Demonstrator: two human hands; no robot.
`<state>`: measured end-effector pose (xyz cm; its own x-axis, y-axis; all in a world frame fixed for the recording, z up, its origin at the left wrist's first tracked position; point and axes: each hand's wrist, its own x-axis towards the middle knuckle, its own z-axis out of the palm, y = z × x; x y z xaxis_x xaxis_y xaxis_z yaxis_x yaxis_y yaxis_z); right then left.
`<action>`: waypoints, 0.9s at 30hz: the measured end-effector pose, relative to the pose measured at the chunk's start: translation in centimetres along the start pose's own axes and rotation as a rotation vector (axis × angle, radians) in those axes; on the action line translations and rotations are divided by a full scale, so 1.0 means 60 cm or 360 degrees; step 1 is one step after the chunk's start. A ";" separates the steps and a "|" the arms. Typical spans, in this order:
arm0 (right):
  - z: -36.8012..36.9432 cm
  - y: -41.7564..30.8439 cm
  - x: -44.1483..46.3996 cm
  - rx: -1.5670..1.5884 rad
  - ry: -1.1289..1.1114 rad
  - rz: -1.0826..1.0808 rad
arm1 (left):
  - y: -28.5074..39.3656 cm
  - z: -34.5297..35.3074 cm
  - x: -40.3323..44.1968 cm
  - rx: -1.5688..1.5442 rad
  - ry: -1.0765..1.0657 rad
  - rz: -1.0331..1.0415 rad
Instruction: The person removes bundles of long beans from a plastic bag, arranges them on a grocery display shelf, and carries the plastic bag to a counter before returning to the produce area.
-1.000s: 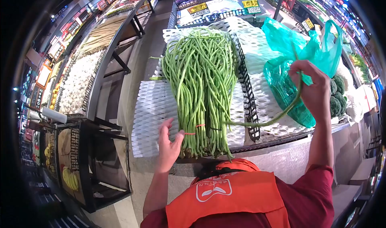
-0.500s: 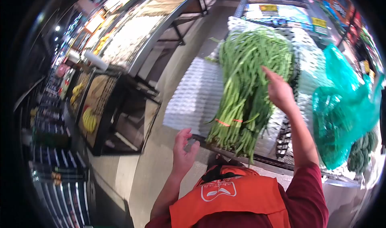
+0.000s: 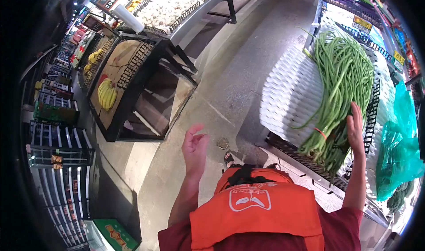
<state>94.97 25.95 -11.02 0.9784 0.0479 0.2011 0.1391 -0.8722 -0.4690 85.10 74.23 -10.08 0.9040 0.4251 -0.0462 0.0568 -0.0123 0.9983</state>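
Long green beans [image 3: 345, 69] lie in a heap on white foam netting [image 3: 290, 91] at the right. An orange-red band [image 3: 320, 133] ties their lower end, beside some darker green stalks [image 3: 338, 149]. My right hand [image 3: 355, 129] is at the right edge of the beans, fingers stretched out and nothing gripped; whether it touches them I cannot tell. Over the floor, left of the stand, my left hand [image 3: 195, 149] hangs in the air with fingers loosely bent and apart, holding nothing.
A green plastic bag [image 3: 398, 155] sits right of the beans, beyond a black crate edge [image 3: 373, 102]. To the left, bananas [image 3: 107, 94] lie on a wooden display [image 3: 116, 69]. A green box [image 3: 116, 234] stands at the lower left. Yellow price tags [image 3: 362, 22] are at the back.
My view has swung left, so the stand appears farther right. My right hand has gone from pointing above the beans to lying alongside their right edge. My left hand remains raised and empty.
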 end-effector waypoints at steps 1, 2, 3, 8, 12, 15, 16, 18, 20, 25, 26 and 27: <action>-0.001 -0.007 -0.003 0.0128 0.0049 0.0074 | -0.006 -0.030 0.018 -0.0018 -0.0012 0.0004; 0.003 -0.009 -0.004 0.0074 0.0084 0.0219 | -0.011 -0.059 0.036 -0.0033 -0.0024 0.0000; 0.009 -0.012 -0.005 0.0000 0.0140 0.0230 | -0.016 -0.084 0.057 -0.0094 -0.0020 -0.0024; 0.035 -0.041 -0.011 -0.0496 0.0231 0.0332 | -0.024 -0.149 0.149 -0.0095 -0.0068 -0.0165; 0.037 -0.038 -0.013 -0.0361 0.0262 0.0368 | -0.045 -0.135 0.225 -0.0167 -0.0262 -0.0220; 0.050 -0.022 -0.022 -0.0366 0.0319 0.0383 | -0.055 -0.098 0.281 -0.0166 -0.0416 -0.0215; 0.051 -0.023 -0.027 -0.0353 0.0346 0.0434 | -0.060 -0.076 0.303 -0.0166 -0.0504 -0.0203; 0.046 -0.061 -0.021 -0.0442 0.0340 0.0445 | -0.052 -0.029 0.348 -0.0161 -0.0700 -0.0126; 0.044 -0.078 -0.021 -0.0355 0.0319 0.0515 | -0.046 0.024 0.395 -0.0179 -0.0868 -0.0101; 0.036 -0.107 -0.012 -0.0176 0.0359 0.0643 | 0.005 0.178 0.489 0.0008 -0.1363 -0.0022; 0.032 -0.108 -0.010 -0.0137 0.0360 0.0671 | 0.018 0.216 0.502 0.0049 -0.1481 0.0012; 0.028 -0.105 -0.010 -0.0053 0.0361 0.0695 | 0.027 0.254 0.512 0.0085 -0.1612 0.0035</action>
<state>93.73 32.20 -9.64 0.8857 -0.4297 0.1754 -0.2854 -0.8023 -0.5242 119.41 73.45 -10.42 0.8375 -0.5430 -0.0611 0.0324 -0.0622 0.9975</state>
